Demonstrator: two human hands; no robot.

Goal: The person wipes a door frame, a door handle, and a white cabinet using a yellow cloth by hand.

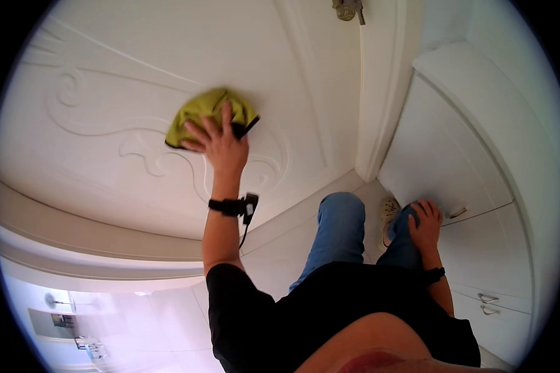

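My left hand (221,140) presses a yellow-green cloth with dark edging (203,105) flat against a white door panel (242,37) with raised scrollwork. The fingers are spread over the cloth, and part of it bunches beside the thumb side. A black strap with a small device and a cable is around that wrist. My right hand (427,224) rests on my right knee in blue jeans, near a white cabinet door, with its fingers spread a little and nothing seen in it. A black band is on the right wrist.
A door handle with a key (347,10) is at the top, beside the white door frame (382,84). White cabinets (452,140) with metal pulls stand close on the right. Below are pale floor tiles (280,252) and a clog on my foot (388,214). A fan and furniture show far off, lower left.
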